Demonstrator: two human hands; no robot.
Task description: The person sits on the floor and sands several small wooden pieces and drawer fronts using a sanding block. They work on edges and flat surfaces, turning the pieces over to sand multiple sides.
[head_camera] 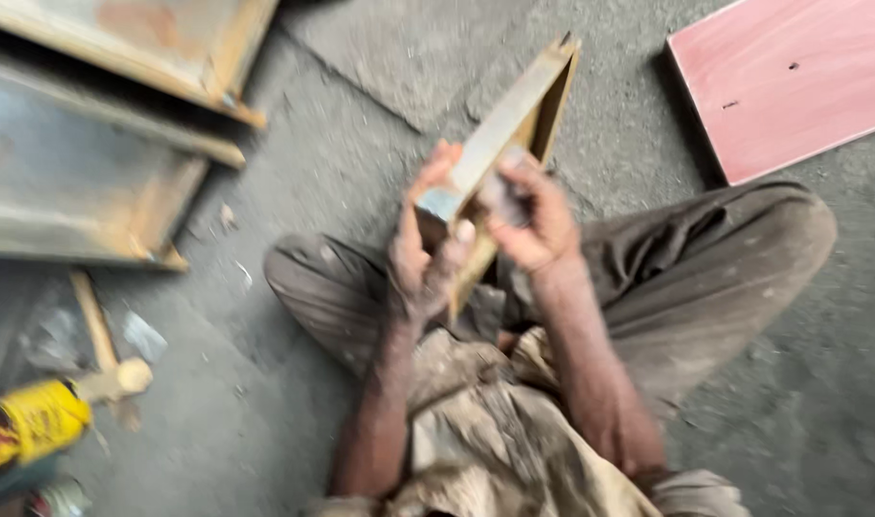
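Observation:
I sit cross-legged on a grey concrete floor [380, 96]. Both hands hold a long metal angle piece [519, 101], rusty tan and grey, that slants up from my lap toward the upper right. My left hand [423, 249] grips its lower end, thumb across the edge. My right hand [533, 215] is closed on the piece just to the right, fingers curled over a dark spot on it; whether it holds a small thing there is too blurred to tell.
Large rusty steel beams [92, 144] lie at the upper left. A pinkish wooden board [792, 77] lies at the upper right. At the lower left are a wooden stick [97, 330] and a yellow and red container [35, 421].

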